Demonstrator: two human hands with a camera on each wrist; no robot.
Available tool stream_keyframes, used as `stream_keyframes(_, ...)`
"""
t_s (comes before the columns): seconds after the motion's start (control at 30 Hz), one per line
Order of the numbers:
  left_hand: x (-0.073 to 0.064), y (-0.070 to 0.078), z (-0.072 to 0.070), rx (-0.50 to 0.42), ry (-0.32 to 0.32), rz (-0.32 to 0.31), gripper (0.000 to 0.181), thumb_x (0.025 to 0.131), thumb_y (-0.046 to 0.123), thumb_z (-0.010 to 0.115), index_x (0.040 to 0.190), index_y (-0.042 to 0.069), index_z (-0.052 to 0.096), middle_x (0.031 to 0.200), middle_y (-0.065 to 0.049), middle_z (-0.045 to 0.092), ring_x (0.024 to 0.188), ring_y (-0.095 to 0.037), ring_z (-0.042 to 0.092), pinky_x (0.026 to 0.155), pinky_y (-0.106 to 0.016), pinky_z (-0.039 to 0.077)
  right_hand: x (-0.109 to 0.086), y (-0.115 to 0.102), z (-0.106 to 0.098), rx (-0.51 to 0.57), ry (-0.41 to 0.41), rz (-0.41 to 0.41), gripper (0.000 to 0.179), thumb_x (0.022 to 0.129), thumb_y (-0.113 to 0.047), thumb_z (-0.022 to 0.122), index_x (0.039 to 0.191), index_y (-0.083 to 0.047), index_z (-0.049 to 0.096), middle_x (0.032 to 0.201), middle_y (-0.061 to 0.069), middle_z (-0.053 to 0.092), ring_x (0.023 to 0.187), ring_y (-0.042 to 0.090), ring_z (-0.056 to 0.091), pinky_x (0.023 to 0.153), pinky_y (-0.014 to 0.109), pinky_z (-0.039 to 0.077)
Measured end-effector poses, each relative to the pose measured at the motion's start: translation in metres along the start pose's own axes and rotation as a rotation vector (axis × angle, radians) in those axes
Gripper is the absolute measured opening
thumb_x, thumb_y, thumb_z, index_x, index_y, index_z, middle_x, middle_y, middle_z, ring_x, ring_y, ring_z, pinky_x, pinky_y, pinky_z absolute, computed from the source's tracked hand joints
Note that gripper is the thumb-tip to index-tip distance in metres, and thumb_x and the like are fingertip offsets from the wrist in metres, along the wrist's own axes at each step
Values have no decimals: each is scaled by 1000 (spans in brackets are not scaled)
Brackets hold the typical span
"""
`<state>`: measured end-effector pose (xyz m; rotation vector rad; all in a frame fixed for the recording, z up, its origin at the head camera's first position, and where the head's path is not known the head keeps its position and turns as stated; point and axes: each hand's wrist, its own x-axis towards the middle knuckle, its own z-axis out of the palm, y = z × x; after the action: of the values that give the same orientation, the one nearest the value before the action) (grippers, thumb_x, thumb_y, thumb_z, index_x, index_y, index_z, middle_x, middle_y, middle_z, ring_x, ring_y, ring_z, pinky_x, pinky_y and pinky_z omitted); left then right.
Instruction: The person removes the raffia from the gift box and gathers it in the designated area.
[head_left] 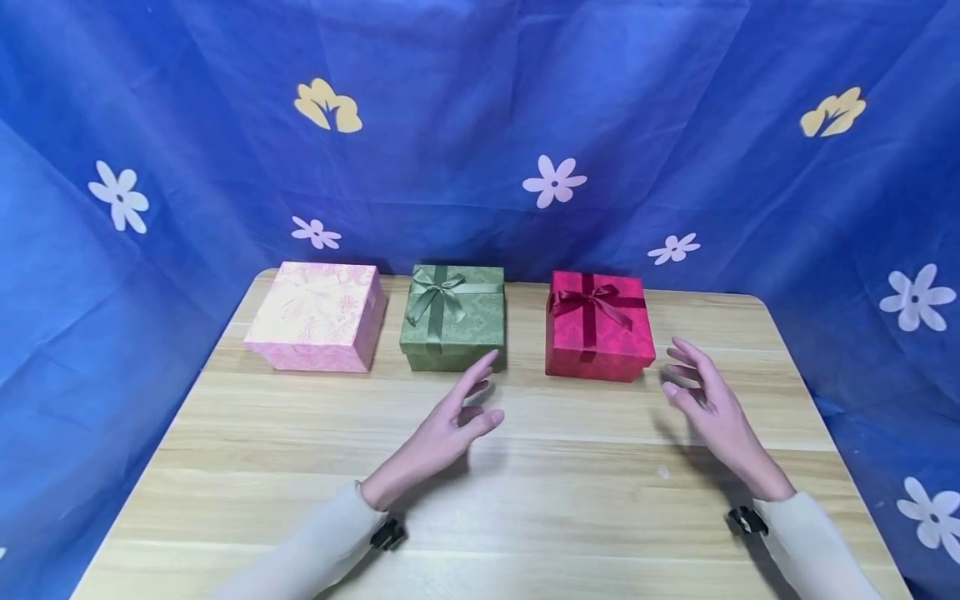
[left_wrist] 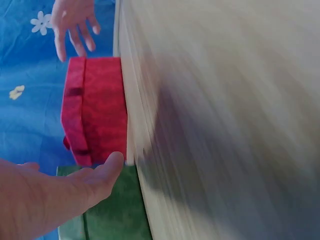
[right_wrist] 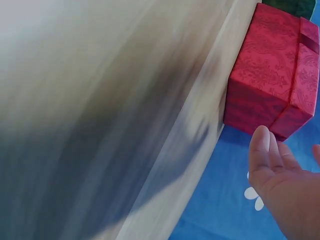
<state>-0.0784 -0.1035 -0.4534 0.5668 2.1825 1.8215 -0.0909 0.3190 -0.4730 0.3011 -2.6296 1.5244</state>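
Three lidded gift boxes stand in a row along the far side of the table. The pink gift box (head_left: 315, 312) is at the left, the green gift box (head_left: 468, 321) with a ribbon bow is in the middle, and the red gift box (head_left: 600, 329) with a dark red bow is at the right. My left hand (head_left: 442, 433) is in front of the green box, fingers extended and nothing held; its fingertips overlap that box's front right corner. Just right of the red box, my right hand (head_left: 716, 417) reaches forward with relaxed fingers, palm toward the box, holding nothing.
The boxes rest on a light wood-grain table (head_left: 525, 517) with rounded far corners. Behind and beside it hangs a blue cloth (head_left: 450, 125) printed with flowers. A black band (head_left: 388, 533) is at my left wrist, another black band (head_left: 747, 521) at my right.
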Motion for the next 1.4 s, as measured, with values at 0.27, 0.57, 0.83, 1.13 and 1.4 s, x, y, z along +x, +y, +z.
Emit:
stream_keyframes(0.27, 29, -2, 25, -83, 2, -54, 89, 107, 24, 68, 177, 28, 13, 177, -26, 18, 159, -46, 27, 124, -61, 32, 16, -1, 9, 70, -1, -10, 65, 114, -17, 61, 172, -18, 33, 164, 21, 46, 141, 43, 53, 102, 15, 47)
stream_keyframes(0.57, 68, -2, 51, -142, 46, -49, 91, 106, 24, 67, 178, 26, 11, 178, -24, 16, 162, -43, 22, 126, -57, 30, 34, -1, 18, 147, 28, 19, 62, 115, -19, 57, 172, -18, 33, 166, 23, 43, 142, 28, 51, 102, 17, 48)
stream_keyframes(0.83, 102, -4, 66, -211, 134, -13, 86, 108, 22, 67, 177, 27, 16, 179, -16, 20, 160, -40, 28, 125, -51, 34, 45, -2, 22, 192, 23, 10, 64, 111, -3, 49, 173, -11, 31, 168, 21, 41, 144, 36, 48, 102, 15, 48)
stream_keyframes(1.13, 131, -3, 75, -131, 273, -89, 85, 104, 25, 69, 176, 26, 25, 162, -18, 42, 121, -25, 58, 103, -39, 51, 61, -3, 23, 301, -1, 38, 67, 109, 2, 44, 173, -9, 29, 169, 24, 37, 142, 21, 46, 101, 17, 47)
stream_keyframes(1.4, 154, -2, 76, -40, 379, -160, 82, 97, 21, 69, 172, 27, 37, 119, -9, 53, 104, -19, 51, 92, -37, 48, 78, -4, 24, 371, -16, 96, 75, 103, 5, 42, 174, -16, 30, 170, 22, 34, 145, 25, 42, 103, 19, 45)
